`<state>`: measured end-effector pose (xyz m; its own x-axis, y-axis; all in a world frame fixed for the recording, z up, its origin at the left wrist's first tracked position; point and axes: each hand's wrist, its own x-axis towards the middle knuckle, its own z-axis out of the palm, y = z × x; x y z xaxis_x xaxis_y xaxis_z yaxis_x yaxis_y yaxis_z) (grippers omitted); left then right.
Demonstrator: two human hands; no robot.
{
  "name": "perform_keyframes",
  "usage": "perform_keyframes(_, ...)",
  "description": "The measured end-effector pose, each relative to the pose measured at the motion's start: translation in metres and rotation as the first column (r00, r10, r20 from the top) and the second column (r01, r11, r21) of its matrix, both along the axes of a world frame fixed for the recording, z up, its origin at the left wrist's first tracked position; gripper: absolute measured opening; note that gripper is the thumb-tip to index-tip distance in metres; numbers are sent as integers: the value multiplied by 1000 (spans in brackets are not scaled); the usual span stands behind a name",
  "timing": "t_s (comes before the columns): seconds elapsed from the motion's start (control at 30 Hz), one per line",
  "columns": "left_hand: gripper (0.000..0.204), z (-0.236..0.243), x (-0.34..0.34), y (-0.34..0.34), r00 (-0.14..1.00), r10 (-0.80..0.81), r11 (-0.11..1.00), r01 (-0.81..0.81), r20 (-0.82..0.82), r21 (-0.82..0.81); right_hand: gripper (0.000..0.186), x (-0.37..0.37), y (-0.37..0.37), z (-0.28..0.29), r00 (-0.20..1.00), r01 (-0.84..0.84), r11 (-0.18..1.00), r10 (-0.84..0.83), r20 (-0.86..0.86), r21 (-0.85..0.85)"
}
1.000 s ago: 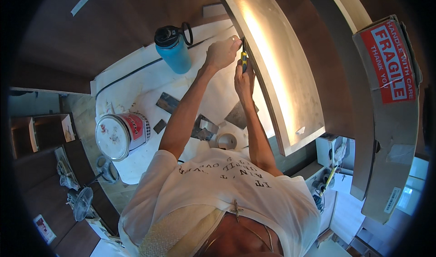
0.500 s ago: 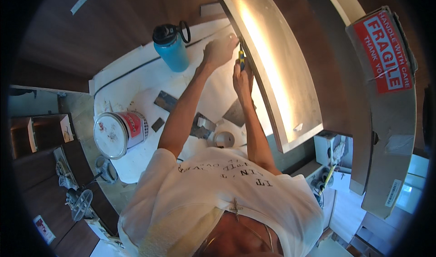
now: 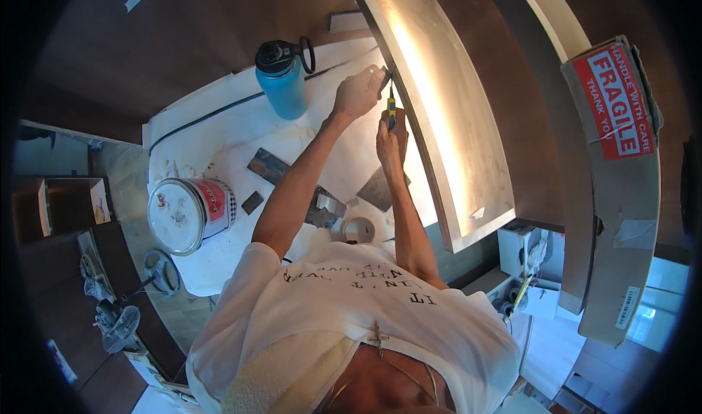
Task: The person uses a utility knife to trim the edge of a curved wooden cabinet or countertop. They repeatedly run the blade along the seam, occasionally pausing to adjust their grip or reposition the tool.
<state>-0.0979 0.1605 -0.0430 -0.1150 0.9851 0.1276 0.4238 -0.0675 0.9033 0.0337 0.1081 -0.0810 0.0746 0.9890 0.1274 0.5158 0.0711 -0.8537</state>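
My right hand (image 3: 393, 138) is closed around a slim yellow-and-black hand tool (image 3: 392, 112), its thin tip pointing away from me. That tip lies close to the long edge of a lit panel (image 3: 446, 114), which has a bright strip of light along it. Just beyond, my left hand (image 3: 358, 92) pinches a small dark piece (image 3: 385, 77) against or very near the same edge; its kind is too small to make out. A blue water bottle (image 3: 282, 92) with a black lid stands to the left of my left hand.
On the white-covered worktop (image 3: 197, 151) stand a paint bucket (image 3: 177, 217) and a tape roll (image 3: 358, 230), with dark flat pieces (image 3: 269, 165) lying between. A long cardboard box (image 3: 621, 195) rises at the right. A fan (image 3: 121, 329) is at lower left.
My left hand has turned slightly, and the dark piece in its fingers shows more. My right hand and the tool have shifted slightly towards me. The whole view has moved a little.
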Motion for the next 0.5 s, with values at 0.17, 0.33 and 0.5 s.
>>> perform_keyframes(0.17, 34, 9, 0, -3, 998, 51, 997, -49, -43, 54, 30, 2, 3, -2, 1000, -17, 998, 16, 22, 65)
perform_keyframes(0.33, 28, -3, 4, 1, 972, 130, 956, -71, -194, 285, 31, 7, -2, 7, 999, -38, 998, 38, -1, -44)
perform_keyframes(0.5, 29, -2, 15, -5, 980, 155, 975, -132, -122, 178, 31, 14, -1, 0, 998, -58, 997, 58, 14, 59)
